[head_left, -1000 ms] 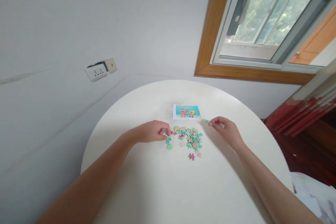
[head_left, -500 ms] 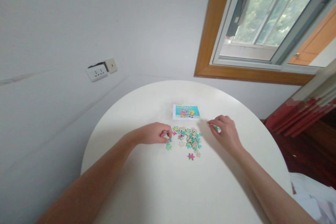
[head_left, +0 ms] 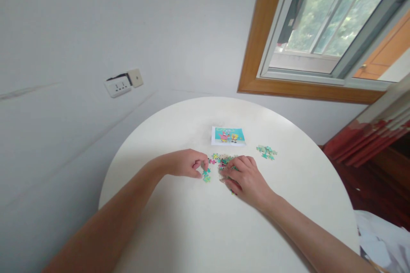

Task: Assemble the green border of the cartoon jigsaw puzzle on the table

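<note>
My left hand [head_left: 188, 163] rests on the table with bent fingers, thumb and forefinger a little apart. Its fingertips are beside a few joined-looking green and teal jigsaw pieces [head_left: 206, 175]. Over the main heap of jigsaw pieces [head_left: 224, 160] lies my right hand [head_left: 245, 179], fingers curled down and seemingly pinching a pale piece at the heap's left edge. That hand hides much of the heap, and a pink piece shows partly under its thumb. Apart to the right sits a smaller cluster of green pieces [head_left: 267, 152].
Behind the heap lies a picture card [head_left: 228, 136] with cartoon figures on teal. Everything rests on a round white table [head_left: 198, 230] set against a wall with a socket [head_left: 118, 86]. A wood-framed window [head_left: 307, 87] is at the right, with a red and white curtain [head_left: 355, 140] beside it.
My right hand has moved left from the smaller green cluster onto the main heap, uncovering that cluster. The left hand has barely moved; its thumb and forefinger look slightly further apart.
</note>
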Demonstrator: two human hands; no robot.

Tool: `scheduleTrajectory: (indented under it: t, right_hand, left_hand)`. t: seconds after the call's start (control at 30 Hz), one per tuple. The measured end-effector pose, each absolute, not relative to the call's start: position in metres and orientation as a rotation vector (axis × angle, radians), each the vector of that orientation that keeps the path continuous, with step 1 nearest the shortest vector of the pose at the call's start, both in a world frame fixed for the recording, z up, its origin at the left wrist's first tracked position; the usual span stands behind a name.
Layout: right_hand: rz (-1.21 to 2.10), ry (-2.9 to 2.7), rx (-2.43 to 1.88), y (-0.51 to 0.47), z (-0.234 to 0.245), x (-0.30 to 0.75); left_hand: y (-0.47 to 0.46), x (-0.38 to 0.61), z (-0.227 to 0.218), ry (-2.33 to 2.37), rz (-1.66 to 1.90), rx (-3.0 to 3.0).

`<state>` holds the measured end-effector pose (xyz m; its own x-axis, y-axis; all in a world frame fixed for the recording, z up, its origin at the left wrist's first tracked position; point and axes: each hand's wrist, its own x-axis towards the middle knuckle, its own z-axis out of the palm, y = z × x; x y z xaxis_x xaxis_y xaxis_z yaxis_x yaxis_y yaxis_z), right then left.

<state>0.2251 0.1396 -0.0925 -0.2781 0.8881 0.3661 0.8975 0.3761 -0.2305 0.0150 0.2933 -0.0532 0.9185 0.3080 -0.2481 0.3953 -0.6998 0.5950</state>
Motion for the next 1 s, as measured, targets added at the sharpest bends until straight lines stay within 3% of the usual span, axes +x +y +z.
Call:
scheduleTrajectory:
  t: [0.43,0.73,1.0]
  right_hand:
    - [0.014,-2.172,-1.6,0.137,-0.093,0.209]
    - [0.249,-2.028,-1.631,0.14,-0.099,0.202]
    - [0.21,-2.076,-1.644,0.139,-0.094,0.203]
  left_hand:
    - [0.279,0.033,-0.065,0.434,-0.085,2.447]
    - [0.282,0.031,-0.066,0.428,-0.141,2.412]
    - [0.279,0.033,-0.068,0.434,-0.171,2.458]
